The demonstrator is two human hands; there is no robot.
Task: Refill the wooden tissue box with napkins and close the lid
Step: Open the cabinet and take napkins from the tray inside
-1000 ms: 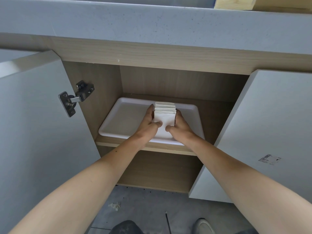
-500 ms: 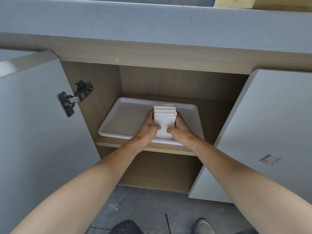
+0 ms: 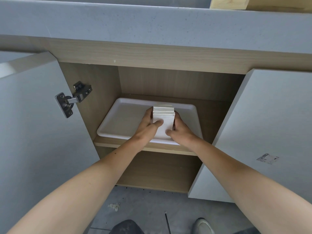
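Gripping the napkin stack (image 3: 163, 119) at the white tray (image 3: 126, 119), left hand (image 3: 145, 127) and right hand (image 3: 182, 132) curled round its sides. Probably fetching; needs a level lift nearward.

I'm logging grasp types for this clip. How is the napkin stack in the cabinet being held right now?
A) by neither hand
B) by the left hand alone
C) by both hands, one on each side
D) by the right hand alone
C: the left hand and the right hand each grip a side of the napkin stack, thumbs on its front, over the white tray.
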